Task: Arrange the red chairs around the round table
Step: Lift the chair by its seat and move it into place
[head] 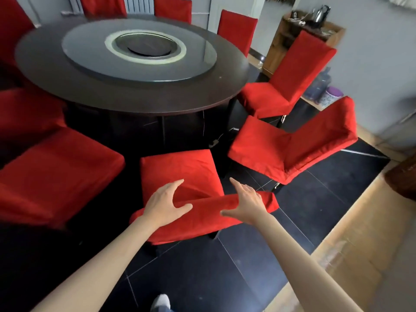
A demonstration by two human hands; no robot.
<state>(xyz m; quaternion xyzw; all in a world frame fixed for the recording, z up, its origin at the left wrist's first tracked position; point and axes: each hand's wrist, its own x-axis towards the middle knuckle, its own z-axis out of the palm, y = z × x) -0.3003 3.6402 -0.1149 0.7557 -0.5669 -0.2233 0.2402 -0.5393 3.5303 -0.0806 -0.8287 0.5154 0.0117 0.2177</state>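
A person looked down over both bare arms at a round table [135, 95] ringed by red chairs. Both hands reached to the top of the backrest of the nearest chair [180, 172], which faced the table. The left hand [164, 204] lay across the left part of the backrest top, fingers spread and only loosely bent, thumb pointing right along the fabric; it appeared to touch rather than grasp. The right hand [245, 204] sat at the right part of the backrest top, fingers straight and pointing forward, thumb out to the left. Neither hand was clenched.

The job looked mostly done. Beyond the fingertips, this chair's seat pointed at the table but stood a little short of its rim. Chairs to the left of the left hand [56, 167] and at the far side [173, 7] already sat close in. To the right of the right hand, two chairs looked unsettled: the nearer one [292, 143] stood turned at an angle and apart from the rim, and the one beyond it [288, 77] sat nearer the table but also askew.

Ahead of the fingers there was a dark gap of floor for pushing the held chair in. Its right front corner came near the angled chair's seat, so room there looked tight. Behind and right of the hands, the dark tiled floor [225, 278] lay open.
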